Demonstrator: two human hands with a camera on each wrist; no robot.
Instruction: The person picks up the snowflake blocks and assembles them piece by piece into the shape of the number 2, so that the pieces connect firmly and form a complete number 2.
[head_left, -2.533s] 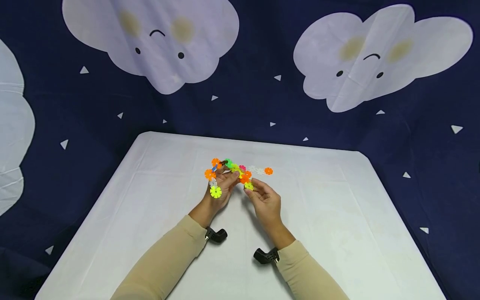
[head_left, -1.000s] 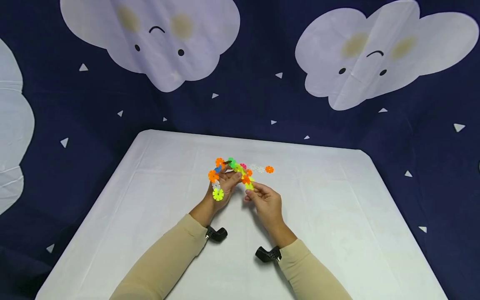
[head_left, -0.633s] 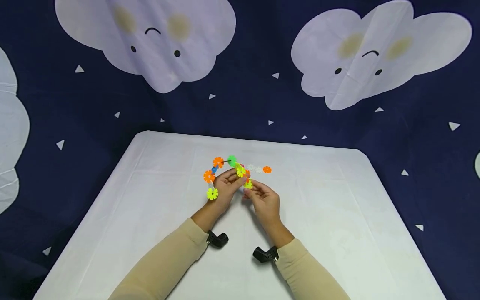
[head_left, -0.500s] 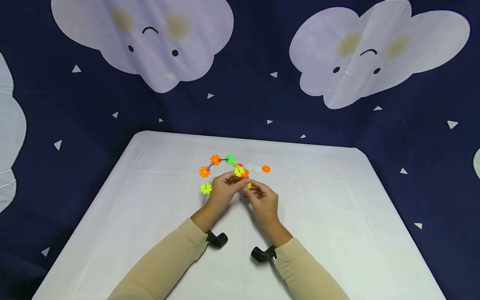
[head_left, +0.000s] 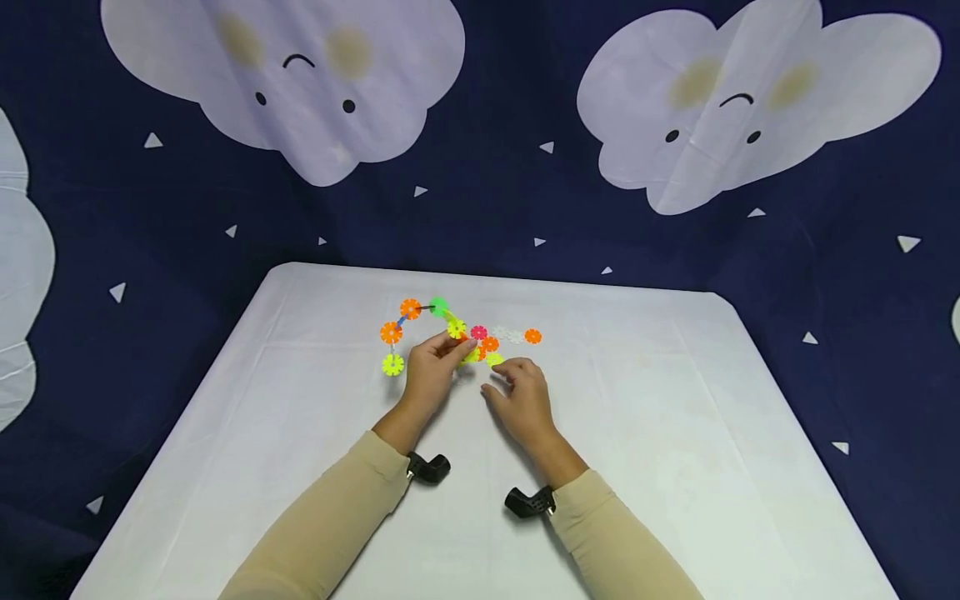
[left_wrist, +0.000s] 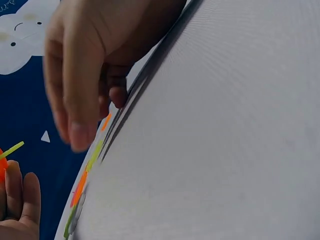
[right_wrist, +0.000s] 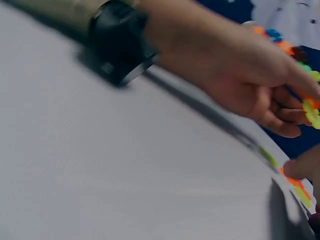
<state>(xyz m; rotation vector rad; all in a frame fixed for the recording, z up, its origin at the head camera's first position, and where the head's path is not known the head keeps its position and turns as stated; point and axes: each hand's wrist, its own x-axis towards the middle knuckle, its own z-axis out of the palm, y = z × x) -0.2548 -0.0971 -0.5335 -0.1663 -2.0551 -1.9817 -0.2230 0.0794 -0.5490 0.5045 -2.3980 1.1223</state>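
Observation:
In the head view my left hand [head_left: 431, 379] pinches one end of a curved chain of flower-shaped plastic discs between thumb and fingers. The chain arcs away left through a green disc [head_left: 438, 307] and orange discs [head_left: 410, 309] to a yellow disc [head_left: 392, 365]. Apart from it, my right hand [head_left: 525, 404] holds nothing, thumb and fingers spread, close to a loose yellow disc [head_left: 493, 359]. In the left wrist view the right hand [left_wrist: 85, 75] hangs over the table with bare fingertips. A yellow disc [right_wrist: 312, 114] shows at the left fingertips in the right wrist view.
Loose discs lie just beyond the hands on the white table [head_left: 675, 467]: a pink disc [head_left: 478, 332], an orange disc [head_left: 490, 343], white discs [head_left: 516, 337] and another orange disc [head_left: 533, 336]. A dark blue cloth [head_left: 517, 75] with clouds hangs behind the table.
The hands, together at the chain's near end before, have separated. My left hand has carried the chain leftward and away from me. The right hand has let go and its fingers have spread.

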